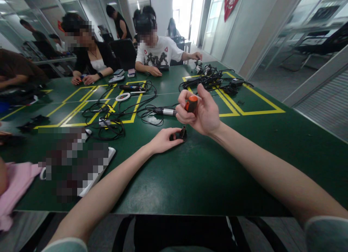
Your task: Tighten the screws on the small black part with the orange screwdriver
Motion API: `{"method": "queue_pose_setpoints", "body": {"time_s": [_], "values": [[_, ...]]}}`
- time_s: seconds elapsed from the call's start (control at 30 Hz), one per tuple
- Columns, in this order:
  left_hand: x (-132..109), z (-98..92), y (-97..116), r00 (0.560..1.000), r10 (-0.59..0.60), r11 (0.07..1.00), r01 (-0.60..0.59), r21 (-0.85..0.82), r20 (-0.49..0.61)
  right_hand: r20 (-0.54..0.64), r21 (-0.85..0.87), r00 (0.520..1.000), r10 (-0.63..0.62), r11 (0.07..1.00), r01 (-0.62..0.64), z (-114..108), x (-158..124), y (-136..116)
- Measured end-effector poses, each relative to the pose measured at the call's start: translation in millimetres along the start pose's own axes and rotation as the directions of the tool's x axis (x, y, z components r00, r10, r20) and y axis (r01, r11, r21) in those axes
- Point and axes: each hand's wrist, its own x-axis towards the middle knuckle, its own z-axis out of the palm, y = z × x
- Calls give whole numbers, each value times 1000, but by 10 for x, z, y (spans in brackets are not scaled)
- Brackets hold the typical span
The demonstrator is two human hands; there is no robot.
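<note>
My right hand (pixel 202 112) is closed around the orange and black handle of a screwdriver (pixel 192 104), the thumb raised beside it. The shaft points down at a small black part (pixel 183 134) on the green table. My left hand (pixel 167 139) pinches that part between thumb and fingers, low against the tabletop. The kind of part is too small to make out. Just beyond my hands lies a silver and black cylindrical tool (pixel 164 111) with a cable.
Tangled black cables (pixel 108 125) and a white tape roll (pixel 123 96) lie left of centre. A heap of black adapters and cords (pixel 212 80) is at the back right. Yellow tape (pixel 261 112) marks the green table (pixel 212 183). A person (pixel 160 51) sits across.
</note>
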Motion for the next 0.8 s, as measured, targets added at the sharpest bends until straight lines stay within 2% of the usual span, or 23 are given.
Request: {"method": "queue_pose_setpoints", "body": {"time_s": [0.2, 0.33, 0.43, 0.63, 0.8], "values": [[4, 3, 1, 1000, 14, 1000, -14, -3, 3, 23, 58, 999, -36, 998, 35, 7, 20, -7], [2, 6, -13, 1000, 7, 1000, -7, 12, -4, 19, 27, 1000, -2, 1000, 1, 8, 36, -15], [0, 1, -8, 1000, 10, 1000, -10, 12, 1, -7, -1, 1000, 27, 1000, -27, 0, 24, -11], [-3, -13, 14, 1000, 3, 1000, -4, 13, 10, -54, -20, 998, -14, 1000, 13, 34, 13, -1], [0, -14, 27, 1000, -7, 1000, 7, 5, 12, -127, -66, 992, -5, 998, -3, 30, 60, -14]]}}
